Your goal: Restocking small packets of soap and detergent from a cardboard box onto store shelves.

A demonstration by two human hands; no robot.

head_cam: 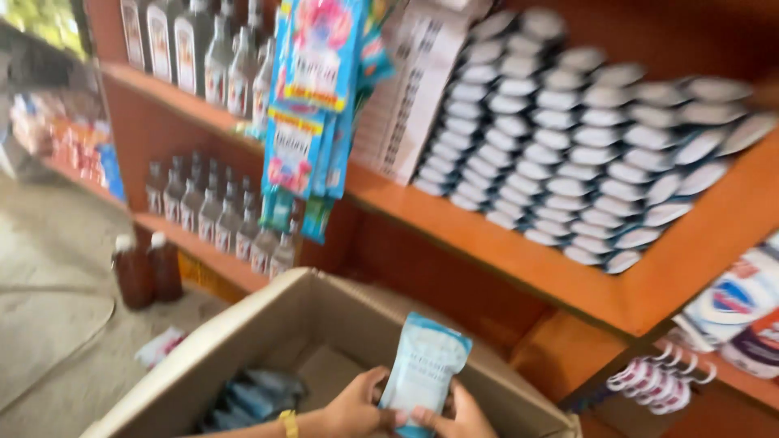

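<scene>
Hands grip one light-blue pouch (423,362) upright above the cardboard box (268,324): left hand (355,405) and right hand (454,415) clamp its lower end. Unpacking seems underway; shelf (487,235) above.

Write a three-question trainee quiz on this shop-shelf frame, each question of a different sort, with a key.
1. True or false: both hands grip the pale blue pouch.
2. Where is the pouch held? A) above the open cardboard box B) on the orange shelf C) on the floor
3. Fill in: the wrist of the left hand wears a ____ band.

Key
1. True: the right hand grips its lower edge too.
2. A
3. yellow
</scene>
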